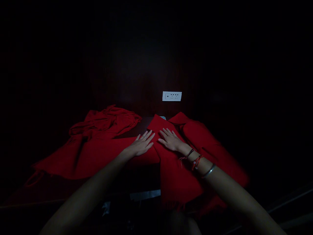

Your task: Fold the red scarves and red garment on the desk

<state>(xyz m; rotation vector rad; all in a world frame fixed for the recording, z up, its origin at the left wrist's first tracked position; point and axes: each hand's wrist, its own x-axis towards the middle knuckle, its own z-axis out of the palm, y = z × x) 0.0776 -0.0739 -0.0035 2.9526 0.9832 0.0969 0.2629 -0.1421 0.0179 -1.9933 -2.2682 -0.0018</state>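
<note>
A red scarf [177,178] with a fringed end lies over the dark table, and its fringe hangs at the front edge. My left hand [142,144], a ring on one finger, rests flat with spread fingers where a red cloth strip [97,155] meets the scarf. Just to its right, my right hand [170,139] presses flat on the scarf, fingers stretched out. Bracelets circle that wrist. Neither hand grips anything. More red cloth [210,140] lies folded beyond my right forearm, partly hidden by it.
Crumpled red fabric [107,122] is heaped at the back left. A white socket panel [172,96] is set in the dark wall. A small light-coloured item [163,117] shows behind the scarf. The surroundings are too dark to make out.
</note>
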